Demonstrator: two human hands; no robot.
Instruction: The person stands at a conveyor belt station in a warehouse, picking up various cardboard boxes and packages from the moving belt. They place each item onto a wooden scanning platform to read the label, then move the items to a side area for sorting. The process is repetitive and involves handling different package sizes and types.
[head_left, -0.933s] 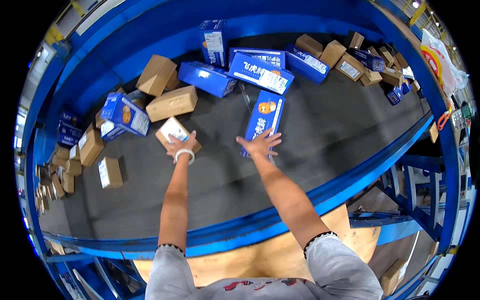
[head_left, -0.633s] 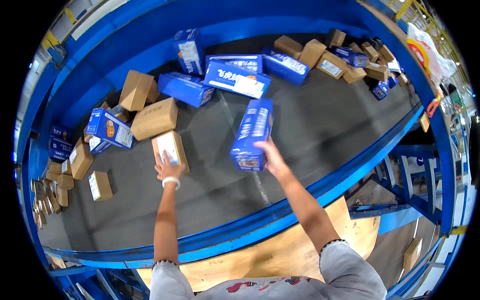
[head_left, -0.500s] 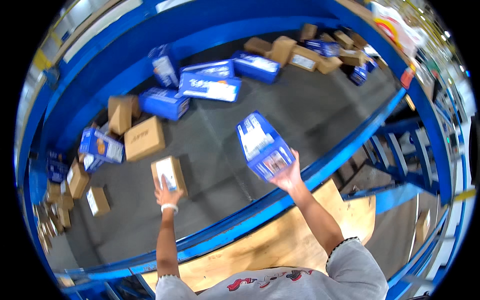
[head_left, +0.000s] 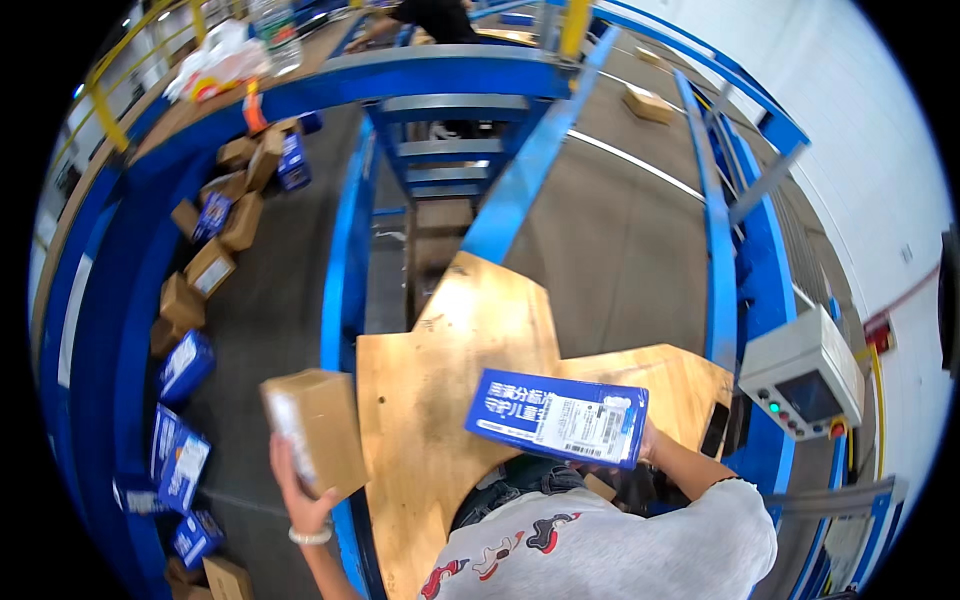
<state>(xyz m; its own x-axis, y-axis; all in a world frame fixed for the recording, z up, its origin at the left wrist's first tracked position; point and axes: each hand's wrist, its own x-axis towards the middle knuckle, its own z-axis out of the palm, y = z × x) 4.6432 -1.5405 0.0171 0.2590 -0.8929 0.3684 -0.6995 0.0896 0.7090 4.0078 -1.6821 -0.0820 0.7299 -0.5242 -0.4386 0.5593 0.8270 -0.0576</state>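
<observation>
A brown cardboard box [head_left: 325,430] is tilted in my left hand [head_left: 298,490], whose fingers press along its labelled side at the inner edge of the left belt. My right hand [head_left: 652,445] grips a long blue box [head_left: 510,400] from its right end, and most of those fingers are hidden behind it. The blue box has white print and a white label facing up. It is held over the wooden board [head_left: 410,400], close in front of my body.
Blue and brown boxes [head_left: 210,268] lie along the left conveyor belt [head_left: 285,300]. On the right runs another belt [head_left: 630,230], with a brown parcel [head_left: 648,104] far up it. A control box [head_left: 805,375] stands at right, and a dark phone-like object [head_left: 715,430] lies by the board.
My view and body have turned right, from the left belt toward the right one. The brown box has come up off the belt in my left hand, and the blue box has come along.
</observation>
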